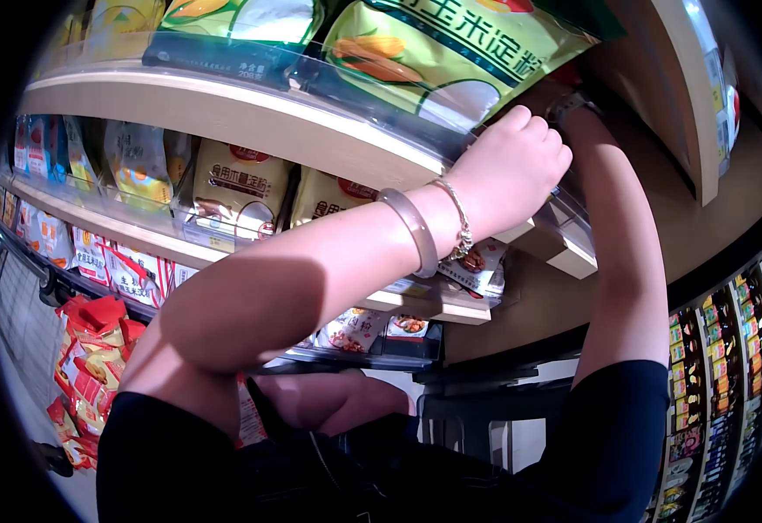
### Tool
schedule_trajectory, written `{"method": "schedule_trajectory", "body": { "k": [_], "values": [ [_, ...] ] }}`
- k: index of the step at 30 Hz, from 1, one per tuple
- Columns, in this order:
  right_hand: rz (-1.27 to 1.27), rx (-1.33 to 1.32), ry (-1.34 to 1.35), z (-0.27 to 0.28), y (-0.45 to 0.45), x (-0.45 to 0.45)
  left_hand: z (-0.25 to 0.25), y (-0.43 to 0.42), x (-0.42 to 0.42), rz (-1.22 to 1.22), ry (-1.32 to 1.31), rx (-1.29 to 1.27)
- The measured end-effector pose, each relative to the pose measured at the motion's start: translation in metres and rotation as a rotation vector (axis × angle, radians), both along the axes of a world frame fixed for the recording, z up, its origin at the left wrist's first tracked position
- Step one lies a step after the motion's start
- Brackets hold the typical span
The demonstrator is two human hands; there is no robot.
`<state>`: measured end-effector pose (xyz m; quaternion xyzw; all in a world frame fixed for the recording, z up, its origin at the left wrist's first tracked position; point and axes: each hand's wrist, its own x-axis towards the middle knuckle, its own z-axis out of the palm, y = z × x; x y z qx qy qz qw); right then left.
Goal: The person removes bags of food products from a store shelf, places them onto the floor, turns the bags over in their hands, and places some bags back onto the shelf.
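Note:
My left hand (517, 170), with a bangle and a beaded bracelet on its wrist, is curled closed at the right end of the upper shelf's clear front guard (381, 109). Whatever its fingers grip is hidden from me. Just above it, a large green and yellow bag of corn starch (450, 65) leans over the guard. My right hand (572, 109) reaches in behind the right edge of this bag, a band around its wrist. Shadow and the bag conceal its fingers. Another green bag (250, 26) stands to the left.
Lower shelves hold starch bags (240, 185) and smaller white packets (355, 331). Red packages (93, 366) are piled at the lower left beside a cart (15, 288). A wooden upright panel (681, 96) borders the right side. Shelves of jars (721, 366) stand farther right.

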<state>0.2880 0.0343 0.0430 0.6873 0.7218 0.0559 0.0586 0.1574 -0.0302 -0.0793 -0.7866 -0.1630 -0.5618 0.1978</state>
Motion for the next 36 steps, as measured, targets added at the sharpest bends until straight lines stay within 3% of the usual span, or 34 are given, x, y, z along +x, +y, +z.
{"method": "schedule_trajectory", "body": {
  "k": [8,11,13,14,15,16,18,19,20,21,22,23,25,27,30,31,33,34,35,36],
  "values": [
    [0.075,0.214,-0.062,-0.003,0.0,0.002,0.001,-0.002,0.0,-0.039,-0.052,0.03],
    [0.201,0.416,-0.087,-0.005,-0.023,-0.002,-0.003,-0.01,-0.016,-0.061,-0.025,0.044],
    [0.306,0.564,-0.046,-0.007,-0.057,-0.015,-0.015,-0.021,-0.039,-0.169,-0.158,0.155],
    [0.343,0.64,-0.005,-0.007,-0.082,-0.026,-0.02,-0.033,-0.072,-0.222,-0.075,0.16],
    [0.364,0.716,0.053,-0.009,-0.109,-0.036,-0.027,-0.046,-0.104,-0.182,0.015,0.119],
    [0.372,0.793,0.133,-0.014,-0.138,-0.045,-0.032,-0.064,-0.144,-0.131,0.276,-0.132],
    [0.323,0.894,0.425,-0.05,-0.195,-0.056,-0.057,-0.094,-0.211,-0.051,0.413,-0.439],
    [0.284,0.944,0.661,-0.081,-0.216,-0.056,-0.091,-0.103,-0.247,-0.028,0.311,-0.518],
    [0.345,0.633,0.673,-0.134,-0.249,-0.07,-0.126,-0.111,-0.283,-0.012,0.203,-0.595],
    [0.338,0.456,0.783,-0.162,-0.267,-0.094,-0.146,-0.133,-0.323,0.114,0.219,-0.777],
    [0.308,0.284,0.882,-0.189,-0.284,-0.117,-0.157,-0.152,-0.349,0.245,0.239,-0.783],
    [0.338,-0.043,1.153,-0.228,-0.287,-0.137,-0.169,-0.17,-0.376,0.375,0.264,-0.791],
    [0.139,-0.474,1.341,-0.31,-0.286,-0.156,-0.193,-0.21,-0.391,0.506,0.096,-1.295],
    [0.017,-0.551,1.523,-0.385,-0.289,-0.18,-0.23,-0.248,-0.398,0.559,-0.245,-1.543],
    [-0.143,-0.678,1.451,-0.421,-0.287,-0.217,-0.264,-0.282,-0.398,0.426,-0.516,-1.75],
    [-0.013,-0.655,1.387,-0.437,-0.288,-0.225,-0.273,-0.289,-0.396,0.35,-0.609,-1.755],
    [0.049,-0.53,1.355,-0.452,-0.294,-0.231,-0.279,-0.298,-0.396,0.257,-0.697,-1.915],
    [0.029,-0.543,1.336,-0.456,-0.295,-0.232,-0.279,-0.3,-0.391,0.194,-0.765,-1.878],
    [0.022,-0.554,1.26,-0.455,-0.296,-0.233,-0.281,-0.301,-0.392,0.363,-0.611,-1.888],
    [0.011,-0.527,1.317,-0.461,-0.3,-0.237,-0.288,-0.301,-0.39,0.289,-0.671,-1.88]
  ]
}}
